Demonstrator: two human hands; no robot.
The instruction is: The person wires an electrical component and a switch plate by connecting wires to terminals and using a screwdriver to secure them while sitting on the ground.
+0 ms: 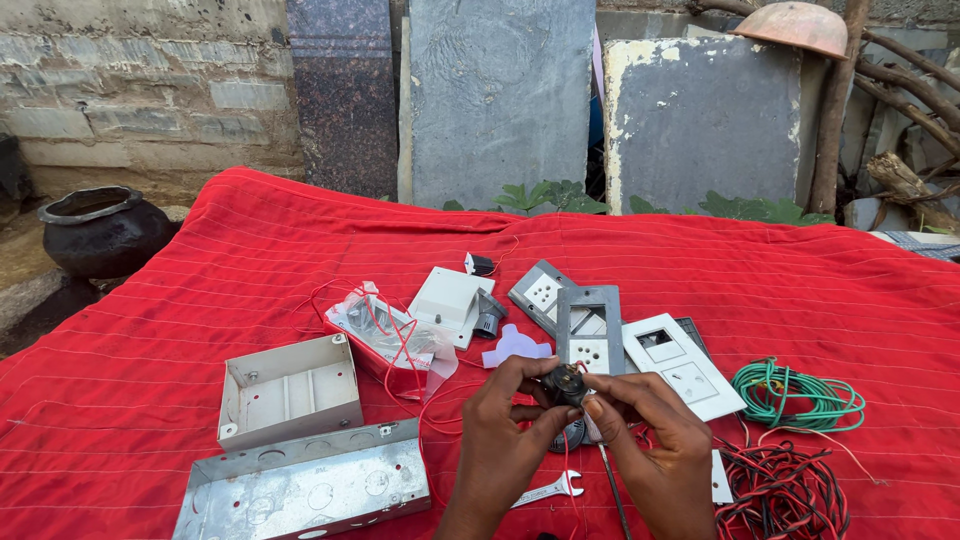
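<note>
Black round part (pixel 566 384) pinched by both hands (pixel 575 440) over red cloth (pixel 200 260) outdoors, stone slabs (pixel 500 100) behind.

Soft even daylight, sharp focus

Black part (pixel 566 383) mostly hidden by fingers (pixel 540 375).

Red cloth (pixel 800 290): woven, matt, faint stripes. Metal box (pixel 305 492): dull grey, galvanised look. White switch plate (pixel 685 378): smooth plastic, slight gloss. Green wire coil (pixel 795 395): glossy plastic coating. Spanner (pixel 545 490): shiny metal.
</note>
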